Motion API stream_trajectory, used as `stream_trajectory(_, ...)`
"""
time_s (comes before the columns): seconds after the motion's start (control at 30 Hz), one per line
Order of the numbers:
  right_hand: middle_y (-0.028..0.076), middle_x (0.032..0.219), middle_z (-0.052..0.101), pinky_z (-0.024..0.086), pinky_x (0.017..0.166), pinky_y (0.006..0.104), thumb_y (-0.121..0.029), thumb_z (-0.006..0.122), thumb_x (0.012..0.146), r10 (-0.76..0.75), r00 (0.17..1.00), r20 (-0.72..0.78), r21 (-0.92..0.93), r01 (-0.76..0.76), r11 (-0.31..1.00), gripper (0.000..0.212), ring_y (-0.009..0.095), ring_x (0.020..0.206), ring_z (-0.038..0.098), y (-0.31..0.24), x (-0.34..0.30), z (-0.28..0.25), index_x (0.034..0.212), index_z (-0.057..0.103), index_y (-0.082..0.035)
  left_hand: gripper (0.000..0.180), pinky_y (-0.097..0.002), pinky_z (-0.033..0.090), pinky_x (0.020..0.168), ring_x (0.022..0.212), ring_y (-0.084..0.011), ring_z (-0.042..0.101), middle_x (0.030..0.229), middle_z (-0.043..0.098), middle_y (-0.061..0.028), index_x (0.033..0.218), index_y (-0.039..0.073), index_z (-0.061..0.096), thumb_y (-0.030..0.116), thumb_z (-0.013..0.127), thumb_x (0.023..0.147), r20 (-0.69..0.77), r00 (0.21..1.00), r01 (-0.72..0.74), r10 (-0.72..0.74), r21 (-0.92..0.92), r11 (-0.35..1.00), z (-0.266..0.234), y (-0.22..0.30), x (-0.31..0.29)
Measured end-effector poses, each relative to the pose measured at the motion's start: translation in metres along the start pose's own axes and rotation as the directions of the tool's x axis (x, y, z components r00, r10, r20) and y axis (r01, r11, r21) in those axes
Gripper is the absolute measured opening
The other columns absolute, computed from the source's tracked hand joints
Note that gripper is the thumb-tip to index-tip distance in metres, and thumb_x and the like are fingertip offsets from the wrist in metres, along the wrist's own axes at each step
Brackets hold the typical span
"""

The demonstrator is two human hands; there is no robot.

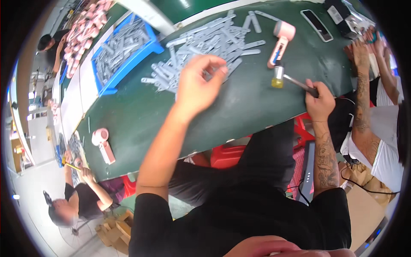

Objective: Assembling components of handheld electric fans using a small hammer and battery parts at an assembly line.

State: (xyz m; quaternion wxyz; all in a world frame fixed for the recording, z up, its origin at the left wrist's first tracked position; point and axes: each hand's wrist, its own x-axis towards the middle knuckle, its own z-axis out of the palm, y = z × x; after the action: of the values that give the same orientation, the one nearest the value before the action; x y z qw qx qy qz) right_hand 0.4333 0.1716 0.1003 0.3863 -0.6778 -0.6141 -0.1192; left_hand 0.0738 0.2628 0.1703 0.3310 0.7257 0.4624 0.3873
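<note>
My right hand (320, 102) is wrapped round the dark handle of a small hammer (295, 82). Its head, with a clear yellow face, is just below the lower end of a pink handheld device (282, 36) with a round head, lying on the green table. Over the near edge of a loose pile of flat grey plastic strips (214, 40), my left hand (200, 83) is raised with curled fingers, thumb and index tips brought together. Anything between those tips is too small or blurred to make out.
A blue tray (124, 70) of grey strips stands left of the pile. A second pink device (103, 145) lies at the table's left. A phone (317, 25) and black box (342, 17) are at the far right. Co-workers' arms (363, 85) reach in from the right; another person (79, 201) works left.
</note>
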Motion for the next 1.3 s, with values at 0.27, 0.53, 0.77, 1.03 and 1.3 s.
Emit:
stream_trajectory(0.27, 0.011, 0.07, 0.064, 0.051, 0.057, 0.0459, -0.023, 0.086, 0.085, -0.023, 1.0, 0.008, 0.032, 0.022, 0.999, 0.023, 0.036, 0.063, 0.067, -0.004, -0.01, 0.017, 0.075, 0.069, -0.011, 0.028, -0.0496, 0.054, 0.099, 0.116, -0.0377, 0.067, 0.118, 0.07, -0.0136, 0.11, 0.011, 0.081, 0.002, 0.078, 0.084, 0.46, 0.82, -0.56, 0.342, 0.519, 0.646, -0.006, -0.039, 0.127)
stream_trajectory(0.53, 0.004, 0.064, 0.058, 0.044, 0.051, 0.0436, -0.028, 0.084, 0.088, -0.004, 0.996, -0.094, 0.041, 0.007, 0.999, 0.035, 0.029, 0.056, 0.061, -0.002, 0.0, 0.001, 0.07, 0.059, -0.012, 0.019, -0.0493, 0.045, 0.098, 0.12, -0.033, 0.061, 0.117, 0.067, -0.0072, 0.103, 0.011, 0.077, 0.008, 0.082, 0.085, 0.477, 0.84, -0.499, 0.259, 0.492, 0.713, 0.024, -0.032, 0.126)
stream_trajectory(0.77, 0.005, 0.076, 0.063, 0.052, 0.055, 0.0433, -0.024, 0.086, 0.089, 0.044, 0.999, -0.025, 0.14, -0.04, 0.989, 0.017, 0.03, 0.06, 0.065, -0.007, 0.01, -0.001, 0.092, 0.074, -0.013, 0.014, -0.0427, 0.05, 0.098, 0.103, -0.0305, 0.068, 0.1, 0.071, -0.0115, 0.108, 0.003, 0.072, 0.005, 0.077, 0.095, -0.004, 0.912, -0.376, 0.41, 0.39, 0.84, 0.027, -0.021, 0.083)
stream_trajectory(1.03, 0.012, 0.125, 0.072, 0.06, 0.095, 0.0389, -0.026, 0.087, 0.091, -0.123, 0.985, 0.117, 0.362, 0.072, 0.929, 0.046, 0.032, 0.109, 0.073, 0.012, 0.159, 0.054, 0.135, 0.077, -0.017, 0.027, -0.0407, 0.053, 0.085, 0.091, -0.0331, 0.065, 0.1, 0.069, -0.0166, 0.125, -0.005, 0.072, 0.0, 0.068, 0.099, -0.006, 0.947, -0.321, 0.322, 0.019, 0.947, 0.1, 0.0, -0.037)
stream_trajectory(1.3, 0.011, 0.106, 0.08, 0.06, 0.085, 0.0422, -0.035, 0.077, 0.097, -0.009, 0.935, 0.356, 0.245, -0.084, 0.966, 0.028, 0.033, 0.098, 0.076, 0.025, 0.139, 0.071, 0.115, 0.084, -0.015, 0.023, -0.0429, 0.053, 0.083, 0.091, -0.035, 0.065, 0.098, 0.071, -0.0148, 0.116, -0.002, 0.074, 0.001, 0.076, 0.093, 0.012, 0.964, -0.265, 0.267, -0.096, 0.96, 0.089, -0.005, -0.039)
